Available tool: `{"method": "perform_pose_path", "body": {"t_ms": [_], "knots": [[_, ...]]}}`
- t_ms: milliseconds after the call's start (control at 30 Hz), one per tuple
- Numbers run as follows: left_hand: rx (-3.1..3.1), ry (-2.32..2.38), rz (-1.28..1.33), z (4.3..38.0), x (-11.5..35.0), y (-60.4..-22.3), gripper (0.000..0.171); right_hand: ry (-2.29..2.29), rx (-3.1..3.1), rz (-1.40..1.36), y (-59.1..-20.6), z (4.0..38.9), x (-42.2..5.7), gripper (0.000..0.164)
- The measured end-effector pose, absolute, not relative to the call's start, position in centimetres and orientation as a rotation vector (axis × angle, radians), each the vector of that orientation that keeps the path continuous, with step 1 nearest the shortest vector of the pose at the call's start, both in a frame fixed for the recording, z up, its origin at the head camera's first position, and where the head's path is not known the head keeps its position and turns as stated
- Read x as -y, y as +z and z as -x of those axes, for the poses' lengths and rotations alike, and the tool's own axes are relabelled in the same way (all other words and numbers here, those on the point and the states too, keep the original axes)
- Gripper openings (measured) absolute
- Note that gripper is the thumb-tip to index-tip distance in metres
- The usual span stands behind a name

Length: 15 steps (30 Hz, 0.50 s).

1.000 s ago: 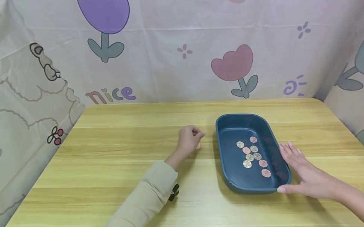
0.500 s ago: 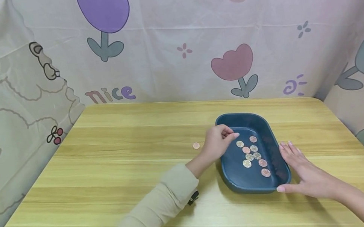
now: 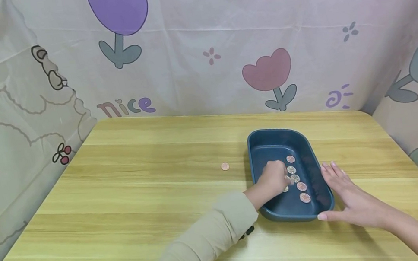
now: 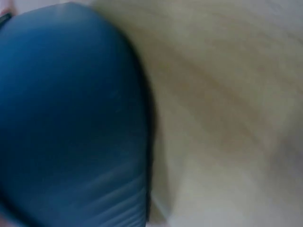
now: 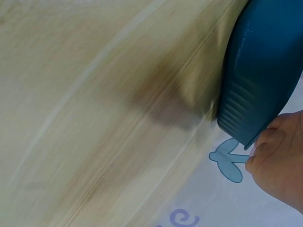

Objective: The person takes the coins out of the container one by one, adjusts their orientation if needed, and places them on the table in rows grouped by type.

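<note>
A dark blue rectangular tray (image 3: 282, 217) with rounded corners sits on the table, several coins (image 3: 305, 197) lying flat in it. My left hand (image 3: 273, 179) reaches down into the tray from its left side, fingers curled low and bunched together over the coins. Its fingertips pinch as if round a coin, mostly hidden by the hand itself. Along the tray's right wall rests my right hand (image 3: 352, 202), fingers straight on the rim and thumb at the near corner. One copper-coloured coin lies on the table left of the tray.
The wooden table (image 3: 143, 199) backs onto a printed cloth (image 3: 193, 63) with flower patterns, which also hangs at both sides. The tray's outer wall (image 4: 71, 113) fills the left part of the left wrist view.
My left hand has moved right from the table beside the loose coin, over the tray's left rim, and down onto the coins inside. The right hand and tray have stayed in place.
</note>
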<state>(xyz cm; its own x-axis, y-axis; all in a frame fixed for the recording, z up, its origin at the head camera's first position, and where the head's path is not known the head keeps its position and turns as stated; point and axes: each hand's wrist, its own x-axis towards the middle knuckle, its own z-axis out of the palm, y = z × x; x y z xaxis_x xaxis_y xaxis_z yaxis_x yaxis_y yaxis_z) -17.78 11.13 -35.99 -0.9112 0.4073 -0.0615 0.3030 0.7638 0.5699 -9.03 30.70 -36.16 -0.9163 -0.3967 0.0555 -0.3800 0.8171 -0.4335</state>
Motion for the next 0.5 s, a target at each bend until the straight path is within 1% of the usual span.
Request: {"method": "perform_pose_path", "body": {"t_ms": [100,167,300,500], "knots": [[-2.799,0.694,-0.531,17.49,-11.45,-36.53,0.022,-0.676,-2.972,0.648,-36.17,9.04,-30.68,0.108],[-2.826,0.632,-0.505,17.34,-11.56,-36.75,0.018,-0.672,-2.974,0.647,-36.14,9.02,-30.66,0.108],[-2.840,0.609,-0.444,17.16,-11.68,-36.95,0.018,-0.668,-2.969,0.633,-36.02,8.98,-30.60,0.107],[-2.832,0.600,-0.374,16.95,-11.95,-36.99,0.012,-0.662,-2.975,0.652,-36.03,9.03,-30.67,0.107]]}}
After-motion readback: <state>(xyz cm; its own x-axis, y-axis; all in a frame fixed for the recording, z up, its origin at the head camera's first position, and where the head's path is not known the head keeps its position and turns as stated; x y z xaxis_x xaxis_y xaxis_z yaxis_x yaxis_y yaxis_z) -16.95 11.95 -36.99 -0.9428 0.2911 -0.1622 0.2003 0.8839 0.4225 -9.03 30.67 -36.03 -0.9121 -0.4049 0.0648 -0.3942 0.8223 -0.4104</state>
